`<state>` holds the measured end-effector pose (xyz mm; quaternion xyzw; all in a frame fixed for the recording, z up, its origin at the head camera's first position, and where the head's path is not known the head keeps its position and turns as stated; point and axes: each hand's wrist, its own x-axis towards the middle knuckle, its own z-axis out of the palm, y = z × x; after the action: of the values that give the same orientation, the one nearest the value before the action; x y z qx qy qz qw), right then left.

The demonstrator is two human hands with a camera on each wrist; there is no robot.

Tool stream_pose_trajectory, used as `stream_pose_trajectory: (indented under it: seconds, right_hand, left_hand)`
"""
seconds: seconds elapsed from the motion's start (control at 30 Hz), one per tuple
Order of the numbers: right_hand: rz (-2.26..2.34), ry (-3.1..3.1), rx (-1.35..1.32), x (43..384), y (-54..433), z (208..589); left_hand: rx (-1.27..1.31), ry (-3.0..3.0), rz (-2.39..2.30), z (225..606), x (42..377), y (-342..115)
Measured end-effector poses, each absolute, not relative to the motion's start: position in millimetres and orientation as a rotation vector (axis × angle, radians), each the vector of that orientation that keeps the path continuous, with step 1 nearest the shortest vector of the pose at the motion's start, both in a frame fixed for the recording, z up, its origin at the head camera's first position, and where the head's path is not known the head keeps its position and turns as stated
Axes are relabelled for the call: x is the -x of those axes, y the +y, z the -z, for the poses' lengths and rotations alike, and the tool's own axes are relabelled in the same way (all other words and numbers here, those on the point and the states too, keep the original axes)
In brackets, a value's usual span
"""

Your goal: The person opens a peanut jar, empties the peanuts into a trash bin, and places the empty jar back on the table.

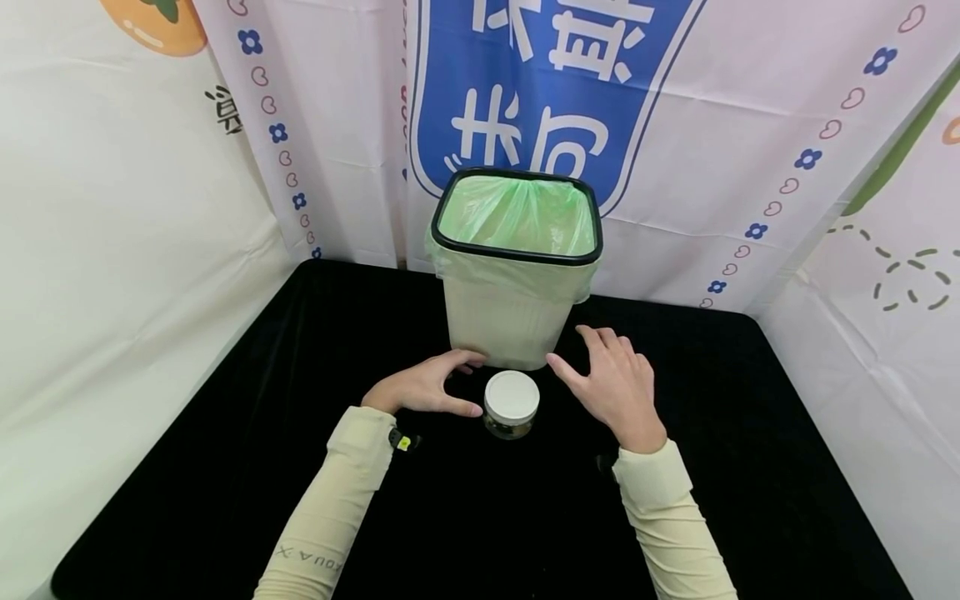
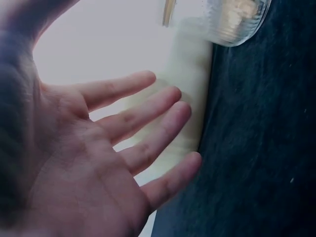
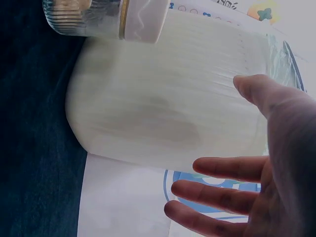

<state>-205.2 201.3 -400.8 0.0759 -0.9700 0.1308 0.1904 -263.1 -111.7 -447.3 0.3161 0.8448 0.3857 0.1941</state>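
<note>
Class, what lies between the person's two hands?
The head view shows the white-lidded jar, with the bin's base behind it, between left hand and right hand.

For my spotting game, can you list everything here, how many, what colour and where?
Black fabric-topped table: 1, black, centre
Cream tapered bin with black rim: 1, cream, table's back
Thin plastic liner: 1, pale green, in the bin
Clear ribbed jar with round white lid: 1, clear and white, before bin
Jar contents: uncountable, brownish, inside it
White printed fabric walls: 3, white, left, back, right
Printed emblem: 1, blue and white, back wall
Small wrist pieces: 2, black, one per wrist
Wrinkled fabric sleeves: 2, cream, both arms
Person's left grip: 1, bare, left of jar
Person's right grip: 1, bare, right of jar
</note>
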Motion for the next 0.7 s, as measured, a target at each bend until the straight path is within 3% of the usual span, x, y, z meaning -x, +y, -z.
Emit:
stream_pose_trajectory:
  seconds: [0.7]
  right_hand:
    - [-0.318,-2.713,-0.336,200,181,404]
  left_hand:
    - [-0.951,2.22,-1.255,461,258,-89]
